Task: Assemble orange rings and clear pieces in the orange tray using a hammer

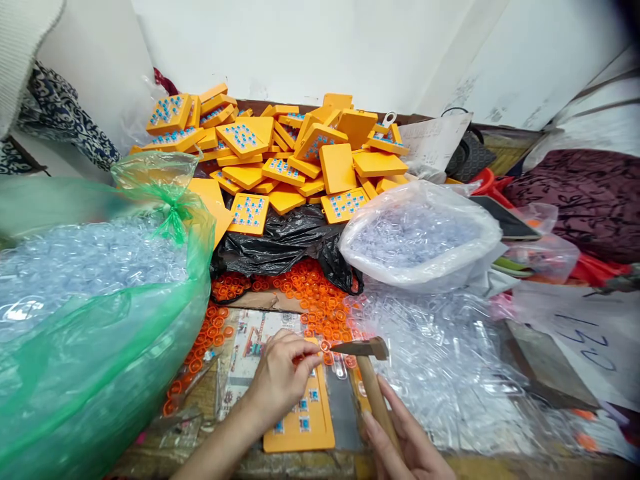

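Note:
My left hand (280, 377) rests on an orange square plate (303, 417) lying flat at the near edge, its fingers pinched on a small orange ring (325, 346) at the plate's far corner. My right hand (407, 443) grips the wooden handle of a small hammer (367, 360), whose metal head hovers just right of the ring. Blue and white pieces sit in the plate's face.
Loose orange rings (310, 293) spread in front of a black bag (285, 243). Behind it lies a heap of orange plates (295, 150). A green bag of clear parts (95, 293) stands left, a clear bag (420, 237) right, with loose clear parts (450, 367) beside the hammer.

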Motion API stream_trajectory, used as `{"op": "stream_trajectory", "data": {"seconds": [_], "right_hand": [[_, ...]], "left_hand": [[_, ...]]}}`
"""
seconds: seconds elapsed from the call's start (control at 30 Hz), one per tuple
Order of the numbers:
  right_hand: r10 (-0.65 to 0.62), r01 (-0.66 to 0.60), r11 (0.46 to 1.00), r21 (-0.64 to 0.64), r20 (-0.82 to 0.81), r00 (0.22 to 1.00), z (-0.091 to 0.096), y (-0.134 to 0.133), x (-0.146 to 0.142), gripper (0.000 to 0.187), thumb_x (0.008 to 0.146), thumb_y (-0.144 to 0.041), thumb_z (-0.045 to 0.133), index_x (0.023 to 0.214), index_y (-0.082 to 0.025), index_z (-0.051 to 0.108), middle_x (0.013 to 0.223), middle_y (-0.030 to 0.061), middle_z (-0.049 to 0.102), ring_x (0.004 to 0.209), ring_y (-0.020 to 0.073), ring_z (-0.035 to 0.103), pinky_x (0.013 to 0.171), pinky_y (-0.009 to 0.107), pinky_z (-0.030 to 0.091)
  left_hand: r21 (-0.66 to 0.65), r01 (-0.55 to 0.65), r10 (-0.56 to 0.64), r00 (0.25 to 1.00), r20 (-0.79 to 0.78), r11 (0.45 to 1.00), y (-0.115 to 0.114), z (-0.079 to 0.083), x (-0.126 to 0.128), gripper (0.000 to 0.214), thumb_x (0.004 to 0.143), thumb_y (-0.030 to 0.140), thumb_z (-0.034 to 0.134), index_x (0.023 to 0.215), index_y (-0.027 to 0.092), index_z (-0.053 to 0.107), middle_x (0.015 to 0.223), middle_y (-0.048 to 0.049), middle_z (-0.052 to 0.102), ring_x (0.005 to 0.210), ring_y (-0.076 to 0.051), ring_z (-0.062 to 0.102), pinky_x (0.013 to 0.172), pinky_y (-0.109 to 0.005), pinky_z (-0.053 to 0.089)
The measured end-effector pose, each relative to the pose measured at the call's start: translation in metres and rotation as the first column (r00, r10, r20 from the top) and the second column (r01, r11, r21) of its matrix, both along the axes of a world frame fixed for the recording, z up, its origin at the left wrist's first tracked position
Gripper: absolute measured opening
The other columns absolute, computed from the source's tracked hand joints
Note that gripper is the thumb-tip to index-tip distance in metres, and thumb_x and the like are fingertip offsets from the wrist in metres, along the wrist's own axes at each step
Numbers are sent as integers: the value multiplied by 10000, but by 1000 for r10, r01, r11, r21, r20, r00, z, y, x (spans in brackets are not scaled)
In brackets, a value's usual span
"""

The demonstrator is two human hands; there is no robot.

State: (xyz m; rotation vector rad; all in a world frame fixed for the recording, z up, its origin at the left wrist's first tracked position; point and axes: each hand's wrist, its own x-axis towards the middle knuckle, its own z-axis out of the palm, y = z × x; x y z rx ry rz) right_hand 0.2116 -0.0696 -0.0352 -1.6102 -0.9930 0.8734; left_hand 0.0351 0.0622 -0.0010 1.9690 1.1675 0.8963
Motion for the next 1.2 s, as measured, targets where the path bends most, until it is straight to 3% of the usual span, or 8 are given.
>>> {"op": "stream_trajectory", "data": {"seconds": [0.13,0.27,0.43,0.57,0.8,1.0,1.13,1.2], "right_hand": [[161,-178,983,47,250,955,5,6,6,420,891,-298,600,1309,-264,575,1329,23,566,1199,250,557,1002,346,445],[198,-274,954,118,439,876,12,11,-4,437,907,-230,559,1342,-264,532,1327,24,568,1180,241,577,977,326,472],[141,-241,957,164,464,875,18,13,-10,449,925,-222,529,1370,-283,505,1350,8,552,1193,223,569,989,306,467],[193,-299,946,124,527,828,15,11,-6,456,924,-205,530,1371,-290,504,1327,14,582,1169,213,594,967,290,484],[214,-337,936,99,599,772,16,10,-3,519,923,-149,511,1414,-301,439,1331,3,589,1167,190,597,968,263,472],[129,-342,914,218,644,754,33,16,-8,577,914,-112,502,1447,-301,384,1342,7,582,1160,188,608,976,267,483],[219,-403,907,126,676,704,31,18,-8,575,920,-115,479,1451,-311,380,1286,1,633,1104,157,647,912,221,517],[230,-397,910,119,653,722,30,19,-10,571,920,-122,487,1446,-321,392,1299,-1,625,1122,160,636,919,225,515]], "left_hand": [[98,1,6,997,-72,995,-10,-10,5,90,807,175,645,828,186,731,812,-71,683,834,-236,611,739,-389,527],[118,-18,25,998,-51,993,-9,-14,2,101,834,182,594,830,180,695,839,-77,662,842,-232,606,746,-383,524],[102,-57,58,998,-6,993,-5,-15,-1,156,868,150,511,887,183,662,856,-72,693,838,-216,632,774,-370,526],[110,-57,56,998,12,992,-6,-17,-1,161,864,155,519,934,183,662,875,-77,710,856,-220,643,783,-370,528],[33,22,-22,1000,-1,999,-9,-17,-7,433,840,166,541,1273,167,540,961,-82,692,932,-223,637,859,-410,526],[-89,14,-12,1000,19,996,-6,-14,-7,480,835,177,530,1314,162,510,954,-80,696,949,-223,633,894,-420,507],[-140,1,3,999,35,990,-5,-13,-7,522,802,167,553,1322,156,504,936,-71,713,958,-229,635,943,-440,475],[-151,-1,8,999,48,988,-5,-14,-8,546,787,162,557,1330,166,496,935,-62,718,966,-229,640,957,-444,469]]}}
